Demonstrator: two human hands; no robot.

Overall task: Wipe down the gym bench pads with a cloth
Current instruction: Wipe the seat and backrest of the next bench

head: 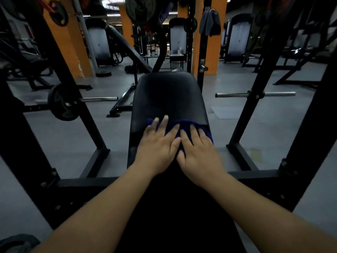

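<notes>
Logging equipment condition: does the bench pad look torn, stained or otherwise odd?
Nothing stands out. The bench pad looks smooth and intact where visible; left hand and right hand press the blue cloth onto it.

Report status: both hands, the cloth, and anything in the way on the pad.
Left hand and right hand open, fingers straight, pressing blue cloth flat. Cloth on near part of bench pad. Nothing on pad ahead.

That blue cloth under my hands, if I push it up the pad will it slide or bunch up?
The cloth looks soft and floppy, its far edge rumpled, so it may bunch if pushed from one spot. With left hand and right hand flat on it, it should probably glide: the pad looks smooth, slightly glossy.
</notes>
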